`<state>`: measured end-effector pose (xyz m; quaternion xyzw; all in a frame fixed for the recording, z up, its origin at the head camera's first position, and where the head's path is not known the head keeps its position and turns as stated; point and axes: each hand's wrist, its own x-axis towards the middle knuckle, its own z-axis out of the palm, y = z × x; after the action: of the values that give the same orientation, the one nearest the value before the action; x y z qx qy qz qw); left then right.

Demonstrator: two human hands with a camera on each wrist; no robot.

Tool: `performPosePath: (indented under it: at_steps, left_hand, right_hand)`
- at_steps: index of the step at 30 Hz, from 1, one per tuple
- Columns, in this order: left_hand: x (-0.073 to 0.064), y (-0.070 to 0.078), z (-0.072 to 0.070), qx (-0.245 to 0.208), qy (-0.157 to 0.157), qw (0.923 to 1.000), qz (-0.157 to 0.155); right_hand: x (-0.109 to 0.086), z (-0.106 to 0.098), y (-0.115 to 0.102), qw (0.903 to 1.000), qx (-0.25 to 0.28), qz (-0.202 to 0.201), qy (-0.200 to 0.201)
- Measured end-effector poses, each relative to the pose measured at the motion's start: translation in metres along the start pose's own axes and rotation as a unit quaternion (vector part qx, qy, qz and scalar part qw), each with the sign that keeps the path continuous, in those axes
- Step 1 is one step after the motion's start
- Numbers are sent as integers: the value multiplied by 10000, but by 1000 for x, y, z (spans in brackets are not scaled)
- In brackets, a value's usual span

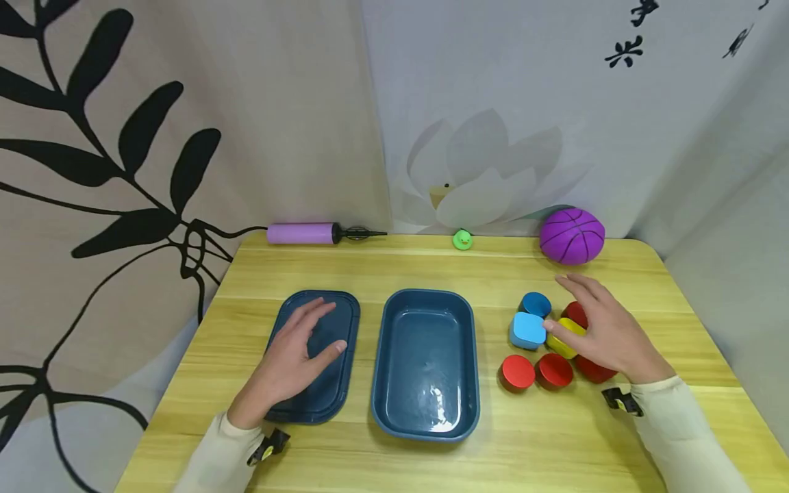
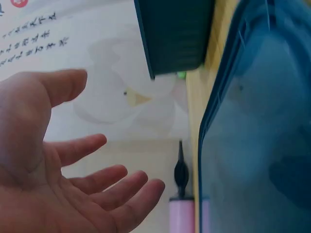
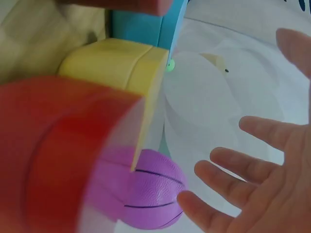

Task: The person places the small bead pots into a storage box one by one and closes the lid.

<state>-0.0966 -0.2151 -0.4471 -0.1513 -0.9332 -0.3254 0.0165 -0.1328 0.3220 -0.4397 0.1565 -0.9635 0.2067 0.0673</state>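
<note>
My left hand [image 1: 283,359] hovers with spread fingers over a dark blue lid [image 1: 329,383] lying flat on the table. In the left wrist view that palm holds nothing. Right of the lid stands a blue rectangular container [image 1: 425,370] with nothing in it. My right hand [image 1: 607,332] hangs with fingers apart above a group of small blocks. Beneath or beside it are a yellow block [image 1: 562,342], a light blue rounded block [image 1: 527,331], a blue round block [image 1: 535,304] and red round blocks [image 1: 517,372]. The right palm partly hides some red ones.
Along the table's back edge lie a purple hand pump [image 1: 302,233], a small green duck toy [image 1: 462,239] and a purple ball [image 1: 572,237]. A patterned curtain [image 1: 296,123] hangs right behind the wooden table [image 1: 493,465].
</note>
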Motion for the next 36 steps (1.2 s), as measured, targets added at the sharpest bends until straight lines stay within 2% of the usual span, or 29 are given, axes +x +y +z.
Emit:
performPosePath:
  at_steps: [3,7,15,19,21,28,32,36]
  left_hand:
    - [0,3,6,-605,-27,9982,-15]
    - [-1,7,13,-1300,-205,9909,-289]
    - [-5,17,27,-2275,-596,9668,-1000]
    - [-7,21,37,-2643,-752,9555,-1077]
    - [-9,22,42,-2934,-843,9462,-1076]
    - [-12,27,56,-3947,-1336,9020,-1128]
    - [-14,28,61,-4250,-1561,8845,-1126]
    - [-15,28,63,-4438,-1761,8722,-1062]
  right_hand:
    - [-3,1,7,9999,137,20,36]
    - [-9,2,16,9997,222,144,10]
    - [-16,6,35,9983,483,321,6]
    - [-18,7,48,9964,689,480,-74]
    - [-18,10,54,9946,819,605,-221]
    - [-16,14,68,9763,1512,1245,-918]
    - [-15,16,72,9706,1697,1324,-1081]
    - [-14,15,75,9667,1813,1328,-1226]
